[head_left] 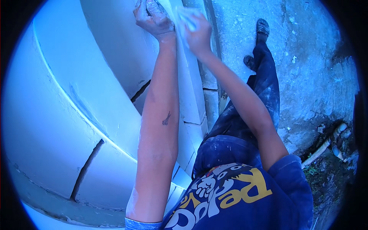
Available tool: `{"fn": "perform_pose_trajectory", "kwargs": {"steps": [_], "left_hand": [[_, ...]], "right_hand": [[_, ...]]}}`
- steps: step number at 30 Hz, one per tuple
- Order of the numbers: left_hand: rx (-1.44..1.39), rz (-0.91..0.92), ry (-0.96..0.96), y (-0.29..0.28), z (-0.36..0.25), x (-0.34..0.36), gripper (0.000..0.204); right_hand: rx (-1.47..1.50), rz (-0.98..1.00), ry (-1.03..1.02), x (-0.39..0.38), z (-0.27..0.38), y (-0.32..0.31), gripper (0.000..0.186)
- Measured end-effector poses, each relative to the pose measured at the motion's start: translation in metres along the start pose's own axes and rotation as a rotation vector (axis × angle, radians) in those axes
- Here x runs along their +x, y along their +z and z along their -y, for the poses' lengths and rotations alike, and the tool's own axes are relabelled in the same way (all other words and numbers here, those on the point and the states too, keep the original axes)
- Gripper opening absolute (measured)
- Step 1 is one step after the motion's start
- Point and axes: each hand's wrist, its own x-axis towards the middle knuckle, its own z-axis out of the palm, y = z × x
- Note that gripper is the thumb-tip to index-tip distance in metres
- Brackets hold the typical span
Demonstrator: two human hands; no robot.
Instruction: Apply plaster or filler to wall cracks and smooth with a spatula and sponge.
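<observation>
At the top of the head view, my left hand, dusted with white powder, has its fingers curled in beside a pale upright edge. Whatever those fingers hold, if anything, is hidden. Just to its right, my right hand is smeared by motion and bent around a small pale piece, whose kind I cannot make out. That hand is against or very close to the top of the same edge. Both forearms reach up and away from my body.
Smooth pale curved panels fill the left side, with a dark gap between two of them. Rough concrete floor lies to the right, under my sandalled feet. Pale pipes lie near the lower right.
</observation>
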Motion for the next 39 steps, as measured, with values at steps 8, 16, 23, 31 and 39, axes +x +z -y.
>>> {"fn": "perform_pose_trajectory", "kwargs": {"steps": [8,16,23,31,39], "left_hand": [[0.044,-0.042,0.117,-0.004,0.002,-0.003,0.047],[0.066,-0.03,0.043,-0.002,0.005,-0.002,0.048],[0.101,-0.054,0.075,-0.007,-0.003,0.0,0.049],[0.102,-0.064,0.151,-0.006,0.001,-0.003,0.048],[0.096,-0.049,0.102,-0.002,0.007,-0.004,0.046]], "right_hand": [[-0.013,0.018,0.036,-0.062,0.037,-0.018,0.038],[-0.043,-0.137,0.046,-0.027,0.016,0.004,0.036],[-0.127,-0.02,0.202,-0.023,0.025,0.006,0.035],[-0.046,0.091,0.262,-0.054,0.051,-0.021,0.032],[0.007,0.015,0.274,-0.023,0.014,-0.013,0.033]]}}
